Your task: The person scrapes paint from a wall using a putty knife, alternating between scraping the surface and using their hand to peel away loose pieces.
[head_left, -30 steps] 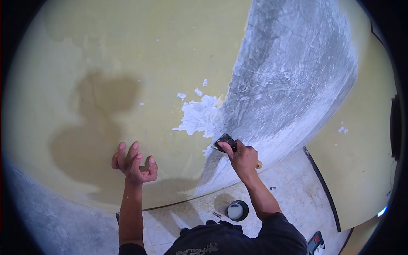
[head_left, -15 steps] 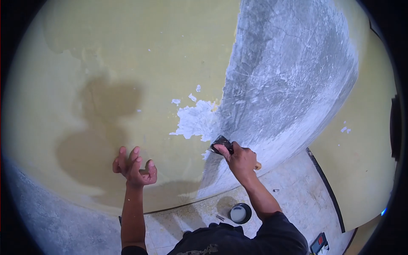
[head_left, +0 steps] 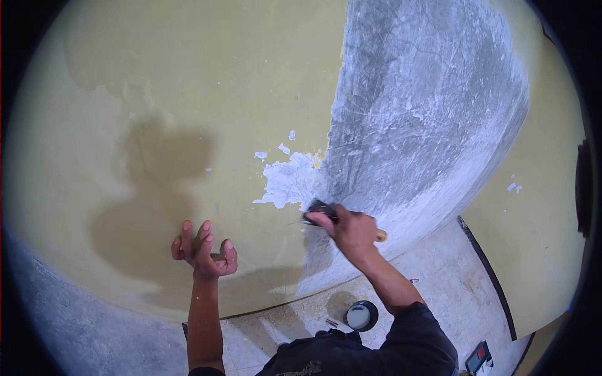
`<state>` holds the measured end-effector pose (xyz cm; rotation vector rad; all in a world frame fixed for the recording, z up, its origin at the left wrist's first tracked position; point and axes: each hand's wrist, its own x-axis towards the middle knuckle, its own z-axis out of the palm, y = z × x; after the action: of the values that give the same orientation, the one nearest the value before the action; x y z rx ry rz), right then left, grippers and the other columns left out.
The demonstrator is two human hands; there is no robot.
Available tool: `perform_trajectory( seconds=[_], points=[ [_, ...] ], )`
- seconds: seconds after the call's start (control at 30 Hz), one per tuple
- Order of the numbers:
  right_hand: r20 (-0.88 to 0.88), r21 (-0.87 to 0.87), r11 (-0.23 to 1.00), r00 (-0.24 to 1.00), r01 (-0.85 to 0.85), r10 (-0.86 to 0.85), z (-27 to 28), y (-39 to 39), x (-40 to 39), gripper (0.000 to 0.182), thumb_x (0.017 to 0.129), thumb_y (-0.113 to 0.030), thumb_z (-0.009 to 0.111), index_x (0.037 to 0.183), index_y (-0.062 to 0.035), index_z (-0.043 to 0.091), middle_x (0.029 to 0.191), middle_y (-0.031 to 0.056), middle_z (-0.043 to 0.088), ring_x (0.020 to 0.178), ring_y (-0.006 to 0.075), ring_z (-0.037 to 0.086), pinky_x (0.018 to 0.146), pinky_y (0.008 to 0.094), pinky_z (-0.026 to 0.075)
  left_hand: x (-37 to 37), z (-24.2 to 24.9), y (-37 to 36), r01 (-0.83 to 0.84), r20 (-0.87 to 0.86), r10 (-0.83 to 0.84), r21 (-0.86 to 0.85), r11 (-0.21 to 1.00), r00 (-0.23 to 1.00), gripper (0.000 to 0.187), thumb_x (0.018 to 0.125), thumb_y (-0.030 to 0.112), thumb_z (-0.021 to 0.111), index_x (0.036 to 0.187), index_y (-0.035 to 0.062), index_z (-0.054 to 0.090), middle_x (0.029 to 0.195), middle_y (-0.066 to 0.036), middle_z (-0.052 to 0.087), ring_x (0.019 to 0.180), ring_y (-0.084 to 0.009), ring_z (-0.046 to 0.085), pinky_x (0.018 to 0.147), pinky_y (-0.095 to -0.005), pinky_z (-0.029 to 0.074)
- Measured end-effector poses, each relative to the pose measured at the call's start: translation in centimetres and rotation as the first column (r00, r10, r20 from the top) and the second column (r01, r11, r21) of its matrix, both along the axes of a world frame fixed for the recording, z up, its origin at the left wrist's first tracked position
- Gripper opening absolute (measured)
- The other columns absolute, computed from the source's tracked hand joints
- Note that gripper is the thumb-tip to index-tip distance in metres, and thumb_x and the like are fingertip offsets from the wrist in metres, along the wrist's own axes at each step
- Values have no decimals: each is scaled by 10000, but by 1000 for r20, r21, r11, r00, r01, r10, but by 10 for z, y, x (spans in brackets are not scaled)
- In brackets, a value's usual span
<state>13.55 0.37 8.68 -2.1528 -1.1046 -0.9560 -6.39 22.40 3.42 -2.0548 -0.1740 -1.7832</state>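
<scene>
My right hand (head_left: 355,233) is wrapped round a scraper (head_left: 321,213) with a dark blade and a light wooden handle end. The blade, slightly blurred, is against the wall at the lower edge of a white patch (head_left: 288,182) where the yellow paint (head_left: 251,94) is gone. Right of it spreads a large bare grey and white area (head_left: 407,113). My left hand (head_left: 210,254) is raised by the yellow wall at the lower left, fingers apart and partly curled, holding nothing.
A dark round container with whitish contents (head_left: 360,316) stands on the floor below, with small thin items (head_left: 332,323) beside it. A dark case with a red part (head_left: 478,356) lies at the lower right. Dark skirting (head_left: 486,269) edges the right wall.
The scraper and my right hand have shifted slightly left against the wall patch. My left hand keeps its curled, open shape. The view has moved a little.
</scene>
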Motion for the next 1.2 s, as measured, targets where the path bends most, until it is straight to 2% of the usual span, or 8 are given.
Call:
perform_trajectory(
  seconds=[0.37,0.5,0.57,0.87,0.97,1.03,1.1,1.2],
  points=[
    [-32,30,993,993,-110,111,-1,11,-9,515,787,-616,634,632,-126,598,429,103,539,356,290,553,340,388,414,1,-5,3,8,11,-8,-8,1000,1000,376,812,233,565,1129,75,438,1207,-100,622,1296,-374,423,1078,-451,139],
    [-349,48,994,930,-103,113,-21,-29,7,522,801,-573,648,710,-59,643,498,140,580,464,365,581,439,397,457,-5,-12,10,7,-87,-7,9,1000,996,436,821,283,558,1186,54,490,1295,-132,563,1337,-411,364,1114,-503,122],
    [-598,318,929,721,-188,350,-52,-57,18,484,831,-492,677,712,-25,634,556,154,600,524,295,624,496,344,464,-2,-6,6,-1,-109,6,43,999,994,467,824,305,555,1213,51,507,1337,-143,530,1352,-426,335,1121,-523,122],
    [-899,380,901,145,-209,413,-162,-137,-8,173,945,-169,576,940,2,549,667,45,600,590,108,542,544,274,440,109,-41,-100,-180,-366,107,-170,969,924,699,875,486,506,1403,42,390,1490,-247,274,1402,-458,174,1092,-625,110],
    [-833,553,807,-130,-205,538,-148,-146,-16,143,955,-154,557,962,-11,546,673,33,590,580,94,529,545,248,442,120,-30,-135,-388,-741,-158,-506,770,653,653,884,418,528,1417,71,381,1507,-212,269,1429,-376,175,1107,-596,113],
    [-843,538,807,-159,-243,515,-149,-153,-11,122,969,-139,533,993,-20,540,697,32,589,579,82,520,549,229,444,112,-50,-138,42,-873,-189,-191,981,449,611,875,286,563,1427,102,376,1492,-183,318,1414,-310,255,1108,-541,195],
    [-751,656,732,-259,-183,608,-140,-156,-8,125,972,-145,528,999,-22,525,727,54,605,592,105,555,555,237,458,94,-56,-151,151,-868,-351,-318,936,351,607,833,152,605,1409,118,415,1441,-184,409,1353,-290,373,1085,-469,282],
    [-744,666,720,-252,-197,619,-140,-162,-5,130,977,-149,521,1012,-24,527,751,58,611,602,106,558,571,237,462,79,-72,-187,175,-266,-661,-835,522,702,549,774,167,721,1287,78,549,1188,-146,632,1142,-288,574,937,-377,420]
  ],
)
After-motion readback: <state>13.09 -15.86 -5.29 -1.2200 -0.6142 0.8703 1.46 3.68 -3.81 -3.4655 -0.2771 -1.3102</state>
